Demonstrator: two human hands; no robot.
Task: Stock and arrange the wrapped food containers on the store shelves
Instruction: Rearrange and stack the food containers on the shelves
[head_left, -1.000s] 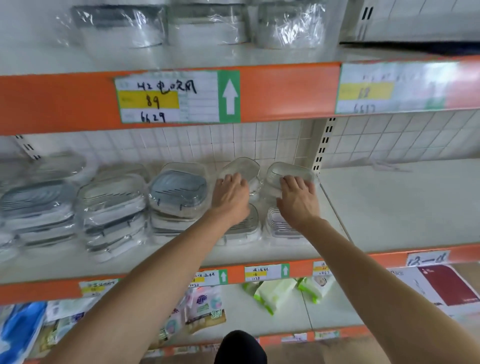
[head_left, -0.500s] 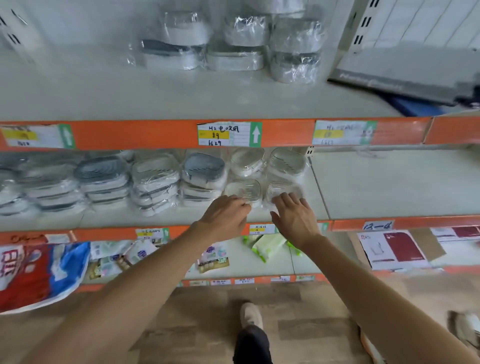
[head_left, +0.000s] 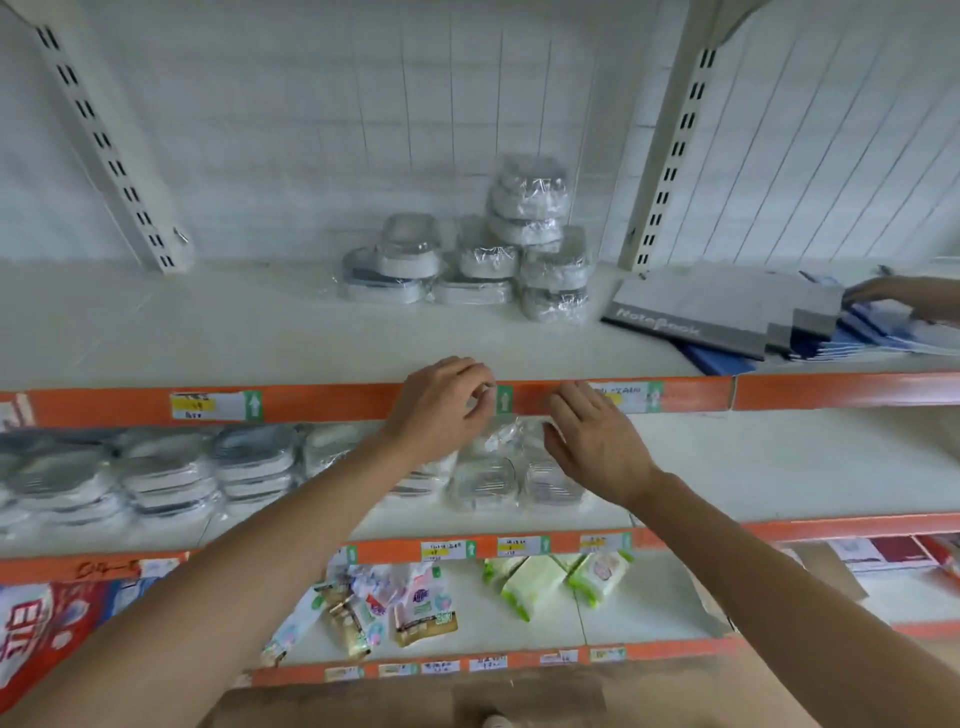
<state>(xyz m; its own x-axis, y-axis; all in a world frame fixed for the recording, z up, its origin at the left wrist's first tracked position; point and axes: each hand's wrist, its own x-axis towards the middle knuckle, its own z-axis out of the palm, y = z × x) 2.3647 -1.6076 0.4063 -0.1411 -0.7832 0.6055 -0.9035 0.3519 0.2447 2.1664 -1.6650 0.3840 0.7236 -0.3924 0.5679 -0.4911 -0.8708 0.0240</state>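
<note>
i see both hands empty at the top shelf's front edge, left hand loosely curled, right hand flat; wrapped containers sit beyond, toward its back edge.

White top shelf bears stacked wrapped containers beside notebooks.

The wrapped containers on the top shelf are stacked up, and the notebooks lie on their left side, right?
Not quite. The head view shows the notebooks lying to the right of the stacked wrapped containers on the top shelf, not the left.
</note>
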